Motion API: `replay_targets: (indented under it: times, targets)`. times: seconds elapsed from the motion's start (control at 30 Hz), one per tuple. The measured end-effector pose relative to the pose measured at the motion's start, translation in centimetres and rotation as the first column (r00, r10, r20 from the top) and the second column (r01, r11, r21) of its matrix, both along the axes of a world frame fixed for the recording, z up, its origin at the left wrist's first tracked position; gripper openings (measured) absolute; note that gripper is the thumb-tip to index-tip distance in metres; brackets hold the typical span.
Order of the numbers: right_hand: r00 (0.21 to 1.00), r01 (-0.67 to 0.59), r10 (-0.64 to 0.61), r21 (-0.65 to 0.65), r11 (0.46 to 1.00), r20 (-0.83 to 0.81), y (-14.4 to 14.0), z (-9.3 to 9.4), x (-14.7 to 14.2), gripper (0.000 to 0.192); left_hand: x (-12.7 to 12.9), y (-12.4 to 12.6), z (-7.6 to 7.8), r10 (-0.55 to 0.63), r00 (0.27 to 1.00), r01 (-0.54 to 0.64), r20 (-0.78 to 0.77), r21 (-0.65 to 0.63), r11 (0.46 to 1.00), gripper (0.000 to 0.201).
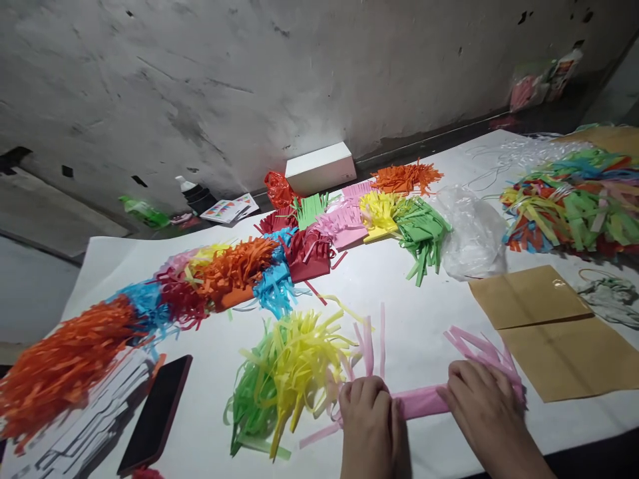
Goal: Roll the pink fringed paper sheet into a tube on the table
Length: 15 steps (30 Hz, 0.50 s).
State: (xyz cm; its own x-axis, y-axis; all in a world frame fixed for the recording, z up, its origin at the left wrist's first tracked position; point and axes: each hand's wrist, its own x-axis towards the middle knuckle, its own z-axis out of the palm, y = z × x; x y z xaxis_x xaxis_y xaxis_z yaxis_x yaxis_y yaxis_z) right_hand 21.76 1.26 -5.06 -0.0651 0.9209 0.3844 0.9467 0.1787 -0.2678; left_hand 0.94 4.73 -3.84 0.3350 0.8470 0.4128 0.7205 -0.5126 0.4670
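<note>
A strip of pink tissue paper (422,403), cut into fringe at its ends, lies rolled or folded on the white-covered table. My left hand (368,409) is closed over its left end, with loose pink strands sticking up behind the fingers. At the other end my right hand (482,402) grips the strip, and pink fringe fans out beyond the knuckles. The paper between the hands looks flat and fairly straight. Just left of my left hand sit a yellow fringed tassel (312,352) and a green fringed tassel (254,392), touching each other.
Fringed paper bundles run along the left and back, among them an orange one (74,352) and a green one (424,229). A phone (156,416) lies at left near white paper strips (94,426). Brown envelopes (564,339), a clear plastic bag (469,233) and multicoloured tassels (579,203) occupy the right.
</note>
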Motion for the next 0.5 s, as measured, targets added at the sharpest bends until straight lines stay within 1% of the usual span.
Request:
replay_targets:
  times: [0.07,0.17,0.23,0.27,0.3,0.33,0.4,0.43,0.5]
  targets:
    - [0.998,0.037,-0.036,-0.012,0.999,0.058,0.5,0.4,-0.2,0.034,0.2,0.2,0.0,0.057,0.997,-0.057,-0.044,0.008,0.998,0.023]
    - [0.993,0.07,-0.068,-0.013,0.997,0.093,0.6,1.0,0.0,0.034,0.3,0.6,0.1,0.075,0.99,-0.078,-0.122,-0.018,0.997,0.021]
    - [0.994,0.093,-0.096,0.052,0.994,0.06,0.4,1.1,0.1,0.027,0.2,0.8,0.4,0.064,0.985,-0.071,-0.162,-0.041,0.997,0.019]
    - [0.996,0.083,-0.086,0.103,0.991,0.025,0.2,1.1,-0.1,0.021,0.2,0.8,0.5,0.055,0.982,-0.065,-0.178,-0.047,0.997,0.019]
    - [0.999,0.041,-0.039,0.155,0.987,-0.02,0.1,1.0,-0.4,0.018,0.1,0.9,0.6,0.049,0.98,-0.06,-0.192,-0.049,0.997,0.018]
    - [0.997,-0.025,0.039,0.202,0.979,-0.067,-0.1,0.8,-0.9,0.019,0.1,0.9,0.6,0.045,0.977,-0.056,-0.207,-0.05,0.997,0.018]
    - [0.966,-0.18,0.219,0.25,0.951,-0.139,-0.4,0.2,-1.9,0.028,0.0,0.9,0.6,0.049,0.974,-0.061,-0.221,-0.049,0.997,0.019]
    - [0.946,-0.237,0.282,0.253,0.938,-0.162,-0.4,-0.1,-2.3,0.033,0.0,0.8,0.6,0.058,0.977,-0.071,-0.206,-0.054,0.996,0.019]
    - [0.927,-0.28,0.327,0.241,0.929,-0.182,-0.4,-0.3,-2.8,0.038,-0.1,0.7,0.4,0.066,0.99,-0.072,-0.128,-0.045,0.996,0.009]
